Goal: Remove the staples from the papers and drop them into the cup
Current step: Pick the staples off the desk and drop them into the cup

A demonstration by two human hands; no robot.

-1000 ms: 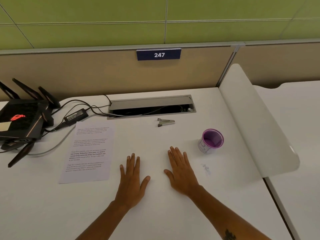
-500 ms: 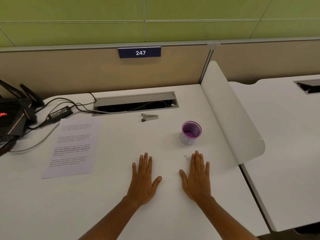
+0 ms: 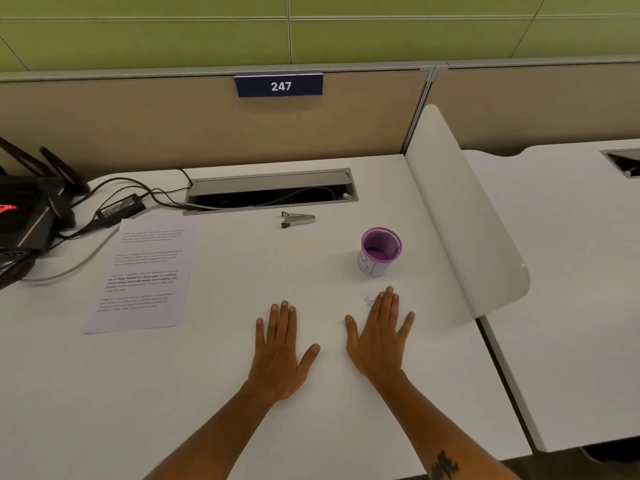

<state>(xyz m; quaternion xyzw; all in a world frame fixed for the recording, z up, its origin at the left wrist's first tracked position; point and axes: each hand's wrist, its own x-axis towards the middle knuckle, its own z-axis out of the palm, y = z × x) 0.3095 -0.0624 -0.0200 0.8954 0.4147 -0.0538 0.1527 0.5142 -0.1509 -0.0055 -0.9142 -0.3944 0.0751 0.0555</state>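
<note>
Printed papers (image 3: 145, 275) lie flat on the white desk (image 3: 225, 393) at the left. A small metal staple remover (image 3: 298, 219) rests near the cable slot. A purple cup (image 3: 380, 251) stands upright to the right of centre. My left hand (image 3: 281, 348) and my right hand (image 3: 381, 334) lie palm down on the desk, fingers straight, holding nothing. The right fingertips are just below the cup, beside a faint scribbled mark (image 3: 367, 301). No staple is clear enough to make out on the papers.
A black router (image 3: 24, 216) with antennas, a power adapter (image 3: 119, 206) and cables crowd the far left. An open cable slot (image 3: 272, 192) runs along the back. A curved white divider (image 3: 460, 216) borders the desk's right side, with another desk (image 3: 571, 271) beyond.
The view swung right and then settled. Both hands slid to the right across the desk, the right one ending just below the cup. Nothing was picked up.
</note>
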